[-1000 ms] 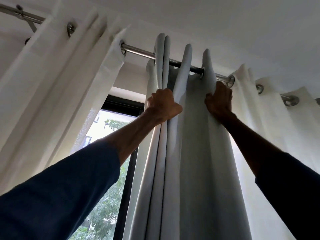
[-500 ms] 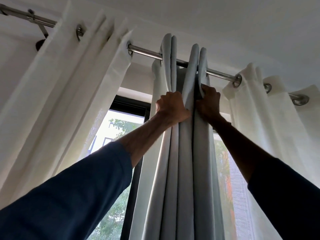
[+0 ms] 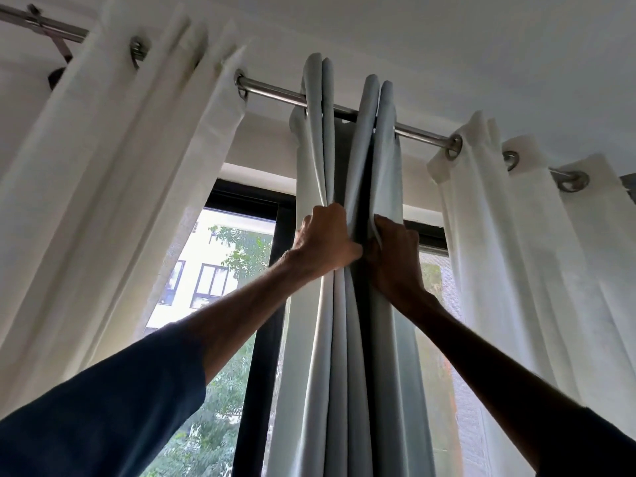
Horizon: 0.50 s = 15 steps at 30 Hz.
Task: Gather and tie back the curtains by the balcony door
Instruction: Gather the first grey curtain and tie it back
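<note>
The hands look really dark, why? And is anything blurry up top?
Head view: bright daylight through the window behind backlights the left hand and right hand gripping the grey curtain, so they fall in shadow; the building outside is washed out; the top of the white curtain and the rod bracket at upper left are motion-blurred.

Probably a home: curtains (image 3: 351, 339) on a rod (image 3: 275, 94) by a dark-framed balcony door (image 3: 265, 304).
</note>
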Each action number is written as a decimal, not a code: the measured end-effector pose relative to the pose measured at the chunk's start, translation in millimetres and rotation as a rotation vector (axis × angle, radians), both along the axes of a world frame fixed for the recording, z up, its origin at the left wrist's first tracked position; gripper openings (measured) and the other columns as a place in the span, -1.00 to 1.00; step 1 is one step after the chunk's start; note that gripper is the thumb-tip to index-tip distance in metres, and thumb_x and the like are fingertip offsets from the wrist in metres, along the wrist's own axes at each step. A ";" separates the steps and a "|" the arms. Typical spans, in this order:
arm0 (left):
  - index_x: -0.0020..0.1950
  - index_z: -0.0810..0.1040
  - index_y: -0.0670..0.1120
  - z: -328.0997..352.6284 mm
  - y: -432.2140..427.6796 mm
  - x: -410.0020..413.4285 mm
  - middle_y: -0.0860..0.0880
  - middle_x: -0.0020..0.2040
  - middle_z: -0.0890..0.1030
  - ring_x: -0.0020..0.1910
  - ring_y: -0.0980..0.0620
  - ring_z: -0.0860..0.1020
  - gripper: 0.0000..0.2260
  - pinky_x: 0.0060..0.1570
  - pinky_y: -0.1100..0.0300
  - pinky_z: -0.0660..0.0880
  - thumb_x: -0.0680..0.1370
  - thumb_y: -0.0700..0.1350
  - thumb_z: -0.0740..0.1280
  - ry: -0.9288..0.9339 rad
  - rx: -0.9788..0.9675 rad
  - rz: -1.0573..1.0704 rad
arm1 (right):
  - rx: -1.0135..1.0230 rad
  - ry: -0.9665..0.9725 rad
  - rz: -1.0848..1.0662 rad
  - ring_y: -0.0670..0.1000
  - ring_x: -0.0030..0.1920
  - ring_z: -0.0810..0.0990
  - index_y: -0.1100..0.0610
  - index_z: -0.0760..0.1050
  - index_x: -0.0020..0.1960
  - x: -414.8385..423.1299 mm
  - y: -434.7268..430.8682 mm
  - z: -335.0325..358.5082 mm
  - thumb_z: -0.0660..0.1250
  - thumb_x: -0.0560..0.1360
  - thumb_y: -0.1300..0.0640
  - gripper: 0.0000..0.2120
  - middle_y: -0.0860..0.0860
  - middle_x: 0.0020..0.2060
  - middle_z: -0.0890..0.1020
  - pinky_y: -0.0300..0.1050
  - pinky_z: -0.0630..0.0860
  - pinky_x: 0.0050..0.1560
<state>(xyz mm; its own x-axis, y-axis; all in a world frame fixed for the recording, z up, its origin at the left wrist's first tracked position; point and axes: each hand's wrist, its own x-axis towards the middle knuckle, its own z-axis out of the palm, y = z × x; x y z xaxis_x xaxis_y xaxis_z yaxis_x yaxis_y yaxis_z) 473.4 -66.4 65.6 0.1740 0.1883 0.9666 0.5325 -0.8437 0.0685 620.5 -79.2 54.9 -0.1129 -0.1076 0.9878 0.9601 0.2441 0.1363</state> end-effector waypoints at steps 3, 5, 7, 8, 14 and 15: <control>-0.26 0.31 -0.14 0.0 0.5 0.9 0.00 -0.37 0.32 -0.32 -0.10 0.41 -0.76 -0.34 0.20 0.35 0.43 -0.20 0.38 -0.018 0.010 -0.041 | 0.059 0.008 0.031 -0.01 -0.48 0.17 0.10 0.18 -0.37 -11.8 -4.5 -3.6 0.28 0.33 0.43 -0.65 -0.08 -0.53 0.22 -0.05 0.03 -0.35; -0.29 0.32 -0.14 0.3 2.4 1.3 -0.01 -0.39 0.34 -0.44 -0.01 0.37 -0.78 -0.48 0.24 0.26 0.42 -0.21 0.37 -0.061 0.020 -0.083 | 0.086 -0.013 0.064 -0.02 -0.51 0.19 0.10 0.18 -0.39 -20.6 -11.8 -5.7 0.29 0.35 0.40 -0.65 -0.06 -0.55 0.20 -0.12 0.03 -0.39; -0.24 0.42 -0.20 1.0 5.5 2.4 -0.01 -0.39 0.40 -0.45 0.01 0.39 -0.85 -0.50 0.26 0.25 0.40 -0.16 0.36 -0.136 -0.001 -0.150 | 0.111 -0.011 0.100 -0.05 -0.51 0.23 0.08 0.16 -0.40 -24.8 -16.2 -6.2 0.30 0.36 0.39 -0.61 -0.07 -0.56 0.17 -0.13 0.02 -0.40; -0.22 0.49 -0.22 0.1 7.7 3.5 -0.03 -0.38 0.47 -0.42 -0.03 0.45 -0.83 -0.48 0.26 0.31 0.36 -0.11 0.35 -0.179 -0.019 -0.197 | 0.125 0.002 0.111 -0.05 -0.50 0.23 0.06 0.14 -0.40 -25.8 -16.6 -6.1 0.31 0.36 0.39 -0.59 -0.07 -0.56 0.15 -0.11 0.01 -0.39; -0.20 0.62 -0.07 -32.9 25.4 11.1 -0.04 -0.30 0.64 -0.29 -0.06 0.61 -0.73 -0.21 0.16 0.55 0.25 0.10 0.42 -0.165 -0.126 -0.261 | -0.018 0.094 0.133 0.14 -0.32 0.62 0.28 0.54 -0.23 -18.2 -1.3 -24.9 0.29 0.29 0.26 -0.89 0.13 -0.39 0.61 0.09 0.50 -0.31; -0.17 0.63 -0.08 -39.4 28.3 11.4 -0.05 -0.29 0.64 -0.28 -0.07 0.62 -0.70 -0.24 0.14 0.58 0.23 0.09 0.42 -0.133 -0.156 -0.233 | -0.056 0.123 0.156 0.18 -0.21 0.67 0.25 0.58 -0.15 -16.8 -0.5 -29.5 0.26 0.24 0.23 -0.78 0.13 -0.31 0.67 0.11 0.55 -0.24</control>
<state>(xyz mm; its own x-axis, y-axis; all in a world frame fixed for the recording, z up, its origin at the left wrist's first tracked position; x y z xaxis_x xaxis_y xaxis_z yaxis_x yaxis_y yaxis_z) 484.8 -38.1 26.2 0.1037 0.3062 0.9463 0.3031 -0.9159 0.2631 603.7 -79.8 25.4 0.0224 -0.0592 0.9980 0.9188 0.3947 0.0028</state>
